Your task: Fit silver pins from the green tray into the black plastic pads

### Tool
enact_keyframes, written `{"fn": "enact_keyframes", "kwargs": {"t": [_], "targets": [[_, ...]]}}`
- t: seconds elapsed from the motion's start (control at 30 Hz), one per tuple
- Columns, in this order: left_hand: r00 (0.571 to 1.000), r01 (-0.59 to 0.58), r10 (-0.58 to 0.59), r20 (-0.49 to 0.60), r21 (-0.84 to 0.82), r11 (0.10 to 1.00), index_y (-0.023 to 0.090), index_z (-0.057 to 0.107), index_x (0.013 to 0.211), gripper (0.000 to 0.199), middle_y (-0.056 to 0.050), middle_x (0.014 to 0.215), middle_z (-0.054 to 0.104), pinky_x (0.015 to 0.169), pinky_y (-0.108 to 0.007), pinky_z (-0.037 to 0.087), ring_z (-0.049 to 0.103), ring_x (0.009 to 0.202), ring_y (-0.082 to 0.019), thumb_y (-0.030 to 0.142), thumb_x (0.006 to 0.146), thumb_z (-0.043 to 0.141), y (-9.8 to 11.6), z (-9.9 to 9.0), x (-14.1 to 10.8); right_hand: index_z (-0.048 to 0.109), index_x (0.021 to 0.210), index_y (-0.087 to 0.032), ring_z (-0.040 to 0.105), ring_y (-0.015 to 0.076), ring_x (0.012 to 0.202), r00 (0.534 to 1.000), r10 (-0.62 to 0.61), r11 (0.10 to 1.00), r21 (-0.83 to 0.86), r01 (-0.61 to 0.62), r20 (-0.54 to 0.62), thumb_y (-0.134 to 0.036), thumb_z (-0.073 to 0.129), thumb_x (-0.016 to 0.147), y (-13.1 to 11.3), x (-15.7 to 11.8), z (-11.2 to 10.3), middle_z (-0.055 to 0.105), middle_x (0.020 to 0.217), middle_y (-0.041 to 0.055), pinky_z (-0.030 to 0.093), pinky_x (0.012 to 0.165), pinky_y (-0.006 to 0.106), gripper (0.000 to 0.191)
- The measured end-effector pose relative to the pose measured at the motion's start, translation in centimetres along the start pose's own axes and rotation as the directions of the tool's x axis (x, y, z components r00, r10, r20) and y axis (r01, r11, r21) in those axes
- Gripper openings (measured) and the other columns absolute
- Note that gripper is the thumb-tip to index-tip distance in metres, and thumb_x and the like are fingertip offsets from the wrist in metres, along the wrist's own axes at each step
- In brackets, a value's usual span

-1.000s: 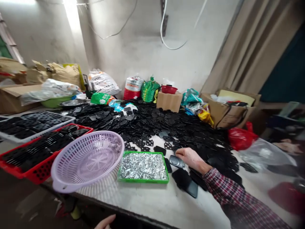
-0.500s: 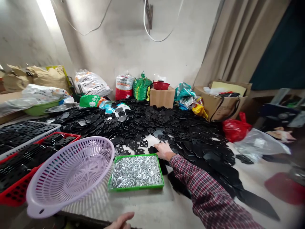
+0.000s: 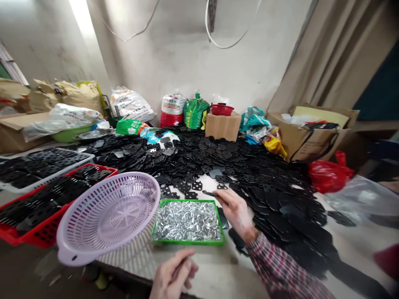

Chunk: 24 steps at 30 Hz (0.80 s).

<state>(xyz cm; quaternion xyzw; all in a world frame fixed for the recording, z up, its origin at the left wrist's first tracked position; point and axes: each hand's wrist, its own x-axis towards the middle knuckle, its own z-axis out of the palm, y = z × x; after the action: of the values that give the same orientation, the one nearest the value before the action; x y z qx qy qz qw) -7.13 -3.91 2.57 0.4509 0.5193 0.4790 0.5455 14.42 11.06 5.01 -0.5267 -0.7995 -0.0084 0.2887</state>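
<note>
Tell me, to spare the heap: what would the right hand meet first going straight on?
The right hand would probably meet the black perforated plates at the near edge of the heap first, though depth is hard to judge here.

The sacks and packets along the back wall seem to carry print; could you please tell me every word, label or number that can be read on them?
White woven sack: dark lettering, too blurred to read.
Red-and-white sack: print too small to read.
Green-and-white packet: print too blurred to read.
Yellow packet: print too small to read.
</note>
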Motion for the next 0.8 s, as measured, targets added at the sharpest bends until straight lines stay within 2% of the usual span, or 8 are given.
{"fn": "enact_keyframes", "kwargs": {"t": [0.03,0.13,0.23,0.3,0.4,0.53,0.67,0.8], "targets": [[0.999,-0.017,0.016,-0.041,-0.040,0.999,0.019,0.077,0.099,0.041,-0.008,0.075,0.075,0.062,-0.029,0.055,0.065,0.064,-0.020,0.051,0.075,0.070,1.2,0.7,0.2,0.065,0.114,-0.021,0.060,0.0185,0.102,0.991,-0.091,0.991,0.086,0.100,-0.101,-0.017,0.042,0.098,-1.2,-1.1,-0.4,0.067,0.110,0.0061,0.048,0.090,0.030,0.027],[0.989,-0.055,0.020,-0.147,-0.234,0.971,0.021,0.071,0.116,0.046,-0.011,0.115,0.072,0.072,-0.032,0.059,0.068,0.095,-0.027,0.042,0.076,0.072,4.1,3.0,0.6,0.063,0.118,-0.022,0.060,0.0213,0.098,0.917,-0.271,0.931,0.164,0.327,-0.292,-0.008,0.045,0.094,-4.2,-4.0,-0.9,0.069,0.109,0.0055,0.049,0.084,0.035,0.033],[0.969,-0.096,-0.004,-0.246,-0.395,0.914,0.021,0.068,0.121,0.049,-0.011,0.132,0.063,0.077,-0.034,0.060,0.064,0.109,-0.031,0.037,0.075,0.075,4.9,4.7,0.7,0.060,0.122,-0.020,0.059,0.0231,0.096,0.883,-0.333,0.917,0.105,0.385,-0.332,-0.005,0.047,0.091,-6.1,-5.8,-0.7,0.069,0.112,0.0064,0.049,0.082,0.038,0.037],[0.968,-0.114,-0.007,-0.250,-0.463,0.879,0.020,0.068,0.120,0.048,-0.011,0.132,0.063,0.083,-0.035,0.058,0.063,0.112,-0.031,0.035,0.075,0.075,4.4,5.2,0.7,0.059,0.124,-0.019,0.059,0.0238,0.096,0.886,-0.328,0.922,0.093,0.376,-0.327,-0.006,0.048,0.091,-6.8,-6.7,-0.4,0.069,0.113,0.0078,0.049,0.080,0.038,0.037],[0.982,-0.117,0.019,-0.190,-0.521,0.845,0.019,0.067,0.122,0.048,-0.012,0.127,0.066,0.091,-0.039,0.055,0.061,0.115,-0.032,0.033,0.076,0.074,3.2,5.2,0.9,0.058,0.126,-0.018,0.059,0.0246,0.096,0.905,-0.303,0.930,0.114,0.349,-0.299,-0.010,0.048,0.093,-7.2,-7.7,0.2,0.068,0.113,0.0096,0.050,0.079,0.039,0.036],[0.992,-0.080,0.017,-0.129,-0.502,0.861,0.017,0.065,0.123,0.049,-0.013,0.127,0.066,0.099,-0.043,0.050,0.059,0.119,-0.033,0.034,0.078,0.073,1.5,4.7,1.1,0.056,0.128,-0.020,0.059,0.0246,0.096,0.916,-0.261,0.937,0.150,0.316,-0.304,-0.012,0.050,0.093,-7.7,-8.8,0.6,0.067,0.114,0.0102,0.051,0.080,0.040,0.036],[0.966,-0.049,-0.071,-0.247,-0.446,0.894,0.023,0.070,0.115,0.045,-0.009,0.137,0.059,0.100,-0.035,0.049,0.049,0.129,-0.032,0.033,0.072,0.077,-0.7,3.7,0.9,0.056,0.128,-0.016,0.058,0.0265,0.102,0.933,-0.245,0.935,0.190,0.299,-0.262,-0.015,0.054,0.092,-9.2,-9.9,0.8,0.064,0.119,0.0135,0.052,0.086,0.043,0.036],[0.920,-0.085,-0.071,-0.386,-0.372,0.924,0.023,0.075,0.095,0.034,-0.008,0.138,0.057,0.091,-0.032,0.054,0.047,0.131,-0.034,0.028,0.061,0.082,-3.1,1.8,0.8,0.056,0.125,-0.017,0.055,0.0278,0.112,0.930,-0.326,0.890,0.277,0.362,-0.167,-0.019,0.055,0.092,-9.3,-11.1,0.5,0.063,0.124,0.0114,0.050,0.092,0.045,0.033]]}}
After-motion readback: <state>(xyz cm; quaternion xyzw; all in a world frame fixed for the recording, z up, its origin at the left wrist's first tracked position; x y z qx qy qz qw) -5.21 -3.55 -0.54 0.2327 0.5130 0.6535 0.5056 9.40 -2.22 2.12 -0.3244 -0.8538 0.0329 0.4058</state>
